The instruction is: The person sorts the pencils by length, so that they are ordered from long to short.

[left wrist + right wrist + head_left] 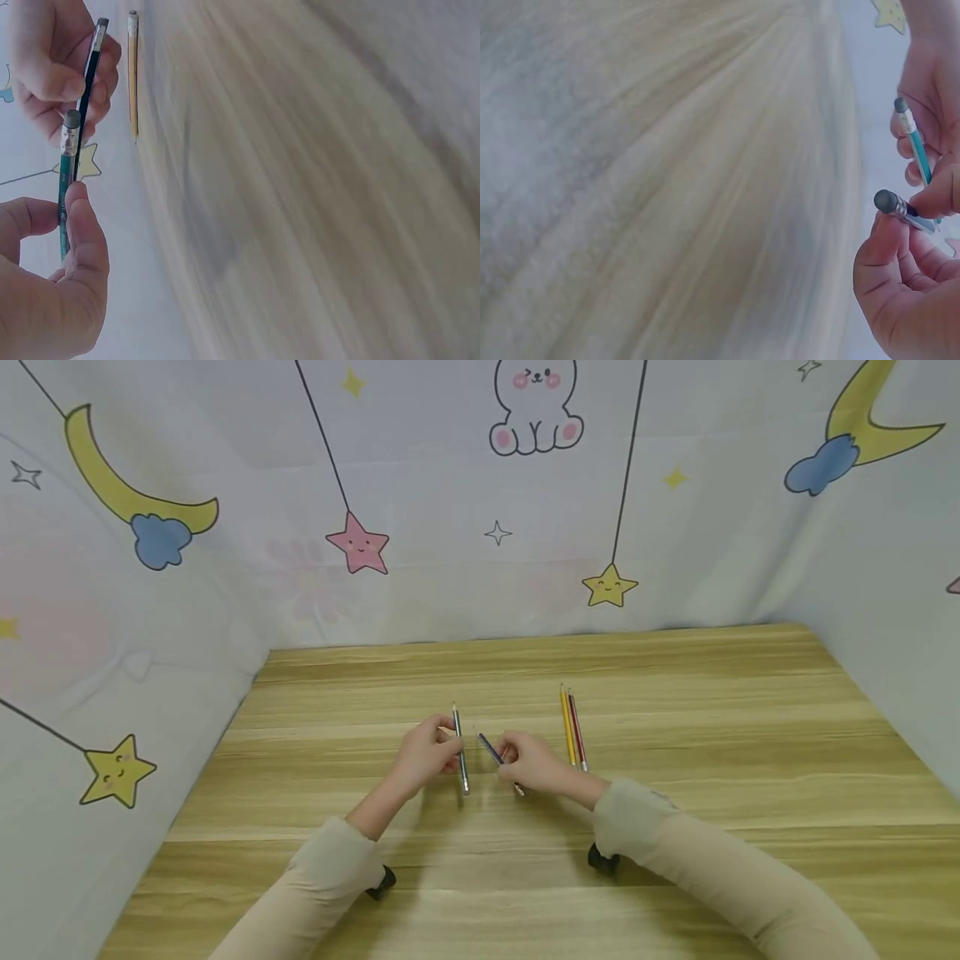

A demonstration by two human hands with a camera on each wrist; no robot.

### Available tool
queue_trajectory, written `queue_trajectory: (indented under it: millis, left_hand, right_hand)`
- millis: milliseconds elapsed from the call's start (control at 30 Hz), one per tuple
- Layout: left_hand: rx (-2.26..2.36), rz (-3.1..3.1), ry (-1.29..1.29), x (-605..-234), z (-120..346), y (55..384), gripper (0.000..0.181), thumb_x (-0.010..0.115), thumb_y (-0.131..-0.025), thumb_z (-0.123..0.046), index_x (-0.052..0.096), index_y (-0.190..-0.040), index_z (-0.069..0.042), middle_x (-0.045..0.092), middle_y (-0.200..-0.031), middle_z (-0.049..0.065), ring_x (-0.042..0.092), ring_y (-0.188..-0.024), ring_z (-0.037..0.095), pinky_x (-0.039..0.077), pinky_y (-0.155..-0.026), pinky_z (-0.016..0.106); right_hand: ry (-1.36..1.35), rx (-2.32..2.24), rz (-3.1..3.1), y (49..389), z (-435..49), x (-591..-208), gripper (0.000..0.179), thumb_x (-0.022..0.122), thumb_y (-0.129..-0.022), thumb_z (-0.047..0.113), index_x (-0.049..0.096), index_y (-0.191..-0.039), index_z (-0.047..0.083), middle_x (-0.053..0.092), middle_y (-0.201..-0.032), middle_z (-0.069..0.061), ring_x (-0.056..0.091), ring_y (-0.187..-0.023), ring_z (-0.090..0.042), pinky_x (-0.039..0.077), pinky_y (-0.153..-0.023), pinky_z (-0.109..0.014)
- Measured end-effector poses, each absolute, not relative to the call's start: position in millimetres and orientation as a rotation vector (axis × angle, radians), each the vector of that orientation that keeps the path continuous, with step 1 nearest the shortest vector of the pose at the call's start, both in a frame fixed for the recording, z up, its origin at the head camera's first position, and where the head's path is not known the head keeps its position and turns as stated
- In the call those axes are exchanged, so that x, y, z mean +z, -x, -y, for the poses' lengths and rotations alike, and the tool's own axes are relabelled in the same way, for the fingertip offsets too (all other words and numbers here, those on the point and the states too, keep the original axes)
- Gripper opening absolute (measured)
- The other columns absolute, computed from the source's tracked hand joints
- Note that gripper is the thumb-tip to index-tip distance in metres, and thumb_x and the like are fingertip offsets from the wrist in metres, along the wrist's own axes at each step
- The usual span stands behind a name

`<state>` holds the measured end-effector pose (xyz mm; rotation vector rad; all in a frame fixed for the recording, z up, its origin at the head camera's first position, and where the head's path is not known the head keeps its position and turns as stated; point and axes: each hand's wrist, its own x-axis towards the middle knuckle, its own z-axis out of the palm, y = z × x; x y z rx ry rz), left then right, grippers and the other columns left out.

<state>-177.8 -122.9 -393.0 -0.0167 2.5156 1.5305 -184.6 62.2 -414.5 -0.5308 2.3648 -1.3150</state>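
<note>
In the head view my left hand [429, 750] pinches a green pencil [461, 756] between thumb and fingers, its tip pointing away and its eraser end toward me. Just to the right, my right hand [534, 763] pinches a dark blue pencil [490, 747], which slants with its eraser end low and to the right. The left wrist view shows the green pencil's grey eraser [72, 118] close to the dark pencil [88, 82]. From the right wrist, the dark pencil's eraser [886, 200] faces the camera, and the green pencil [917, 154] appears behind it.
A yellow pencil [567, 727] and a dark red pencil [577, 731] lie side by side on the wooden table [712, 718], right of my right hand. A white printed cloth [450, 460] hangs behind the table and along its sides.
</note>
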Motion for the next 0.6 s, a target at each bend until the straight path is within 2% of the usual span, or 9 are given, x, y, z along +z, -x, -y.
queue_trajectory:
  millis: [267,433,600]
  left_hand:
    - [1.671,-2.384,0.033,-398,105,178,0.029,0.055,-0.081,-0.006,0.048,-0.109,-0.001,0.057,-0.076,0.007,0.061,-0.057,0.013,0.053,-0.058,0.033]
    - [1.683,-2.342,-0.010,-398,94,176,0.028,0.054,-0.082,-0.005,0.048,-0.108,0.000,0.058,-0.076,0.008,0.062,-0.057,0.015,0.053,-0.058,0.034]
    - [1.680,-2.289,-0.064,-388,85,169,0.029,0.055,-0.083,-0.006,0.047,-0.110,0.000,0.059,-0.078,0.010,0.064,-0.062,0.022,0.053,-0.062,0.037]
  right_hand:
    - [0.423,-1.482,-2.246,188,-72,-409,0.022,0.052,-0.077,0.000,0.050,-0.098,-0.006,0.050,-0.071,-0.004,0.045,-0.052,-0.011,0.042,-0.045,-0.022]
    - [0.379,-1.571,-2.151,190,-77,-411,0.023,0.051,-0.077,-0.003,0.047,-0.099,-0.008,0.047,-0.068,-0.001,0.045,-0.049,-0.011,0.041,-0.045,-0.022]
    - [0.379,-1.614,-2.105,188,-83,-411,0.022,0.050,-0.078,-0.004,0.046,-0.099,-0.009,0.048,-0.065,-0.001,0.046,-0.047,-0.012,0.042,-0.046,-0.024]
